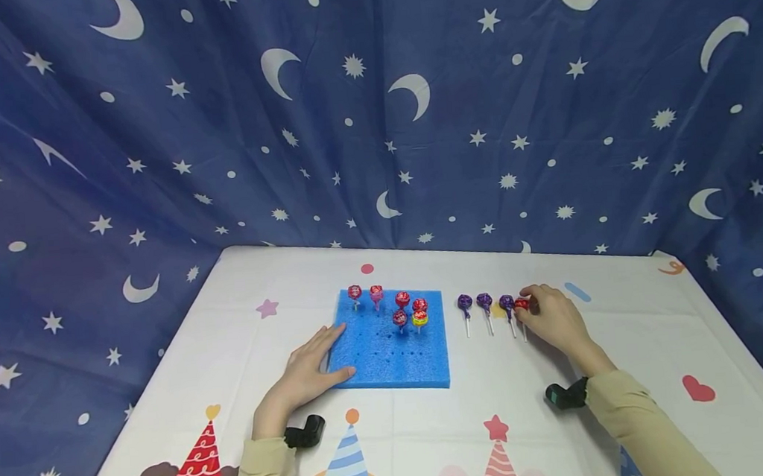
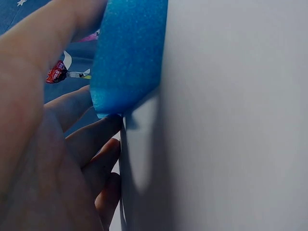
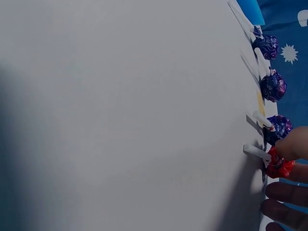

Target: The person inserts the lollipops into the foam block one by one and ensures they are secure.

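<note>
From the head view, the left hand (image 1: 308, 374) lies flat with straight fingers against the left edge of the blue foam block (image 1: 389, 340) on the white party-print tabletop (image 1: 227, 332), while right of the block the right hand (image 1: 552, 319) pinches the red lollipop (image 1: 521, 305) beside three purple lollipops (image 1: 484, 303). The left wrist view shows the fingers (image 2: 91, 139) straight at the block's corner (image 2: 127, 57). The right wrist view shows a fingertip (image 3: 294, 143) on the red lollipop (image 3: 278, 164), bare tabletop (image 3: 125, 115) stretching away from it; no wrapper writing is readable.

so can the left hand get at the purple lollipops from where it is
Probably not easily. The left hand rests flat against the left edge of the blue foam block, and the purple lollipops lie beyond the block's far side, beside the right hand, which is touching the red lollipop.
</note>
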A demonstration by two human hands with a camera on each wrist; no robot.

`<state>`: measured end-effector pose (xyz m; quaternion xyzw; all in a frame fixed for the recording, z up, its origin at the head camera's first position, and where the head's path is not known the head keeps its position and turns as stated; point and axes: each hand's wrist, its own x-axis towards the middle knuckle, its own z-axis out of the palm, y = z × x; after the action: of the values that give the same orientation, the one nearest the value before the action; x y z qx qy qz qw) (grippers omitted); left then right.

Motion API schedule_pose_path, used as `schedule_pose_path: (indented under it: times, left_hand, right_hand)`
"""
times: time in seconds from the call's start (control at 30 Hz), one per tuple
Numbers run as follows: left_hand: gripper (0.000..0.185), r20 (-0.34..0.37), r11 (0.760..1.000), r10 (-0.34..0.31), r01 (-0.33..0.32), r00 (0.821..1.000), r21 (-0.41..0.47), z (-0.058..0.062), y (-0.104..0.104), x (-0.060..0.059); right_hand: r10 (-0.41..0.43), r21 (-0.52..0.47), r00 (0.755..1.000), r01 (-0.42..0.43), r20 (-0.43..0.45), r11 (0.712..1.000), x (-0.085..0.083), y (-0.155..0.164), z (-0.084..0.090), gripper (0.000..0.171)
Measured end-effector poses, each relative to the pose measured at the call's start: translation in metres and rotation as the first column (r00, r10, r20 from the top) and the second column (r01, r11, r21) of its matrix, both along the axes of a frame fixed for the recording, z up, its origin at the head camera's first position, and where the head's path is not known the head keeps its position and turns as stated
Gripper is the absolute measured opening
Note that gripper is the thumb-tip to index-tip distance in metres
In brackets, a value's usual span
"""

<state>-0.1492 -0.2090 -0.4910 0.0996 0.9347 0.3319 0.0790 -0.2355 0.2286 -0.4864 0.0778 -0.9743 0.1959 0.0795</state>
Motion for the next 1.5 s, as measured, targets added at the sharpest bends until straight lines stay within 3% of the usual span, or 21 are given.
schedule_pose_path:
  times: [0.67, 1.17, 1.5]
  left_hand:
    - [0.080, 0.009, 1.000, 0.006, -0.006, 1.000, 0.008, 0.003, 0.002, 0.001]
    - [0.080, 0.000, 1.000, 0.004, -0.004, 1.000, 0.006, 0.001, 0.000, 0.000]
    - [0.080, -0.007, 1.000, 0.002, -0.002, 1.000, 0.003, 0.000, 0.000, 0.000]
  right_hand:
    - [-0.015, 0.004, 0.999, 0.014, 0.038, 1.000, -0.001, 0.002, 0.002, 0.032]
    - [-0.064, -0.135, 0.993, 0.077, 0.098, 0.988, 0.008, 0.003, 0.009, 0.036]
    - [-0.084, -0.236, 0.995, 0.093, 0.050, 0.967, 0.022, -0.002, 0.019, 0.035]
